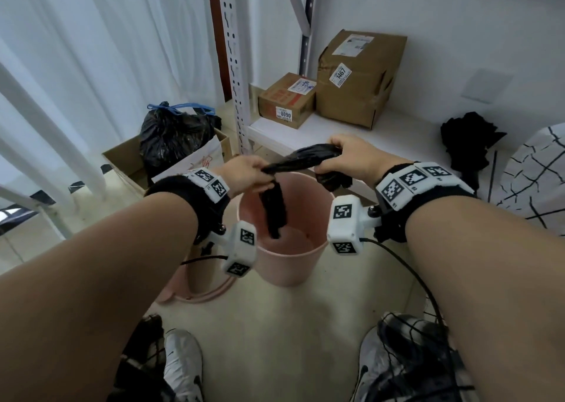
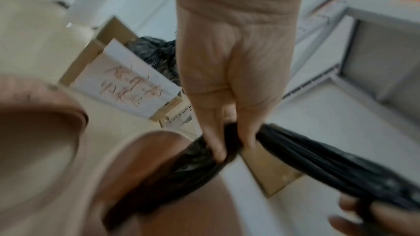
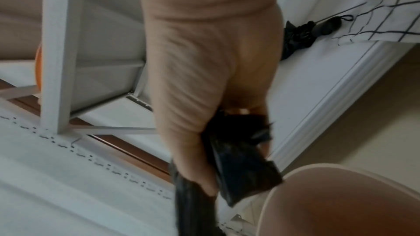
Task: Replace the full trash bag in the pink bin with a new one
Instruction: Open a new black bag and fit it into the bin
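Both hands are up over the bin, and the new bag is stretched between them like a rope. The left hand has its fingers curled tight round one gathered section; the left wrist view shows thumb and fingers closed on the black plastic, and a loose tail droops from that fist down inside the bin mouth. The right hand is closed round the other end, with a short folded stub hanging below the palm (the right wrist view shows that stub just above the pink rim).

Why hold it this way? The bag is still bunched and twisted, so my read is that pulling the two ends apart draws the folds out, and doing it directly above the bin lets the freed plastic fall straight in. The mouth of the bag is not open yet, and nothing lines the bin: its pink floor is bare.

The full bag is already out, knotted with blue ties and sitting in a cardboard box on the floor to the left, well apart from the bin. Beside the bin lies a pink ring, probably a rim or lid piece, though I cannot tell which.

So removal looks done; lining is the step in hand.
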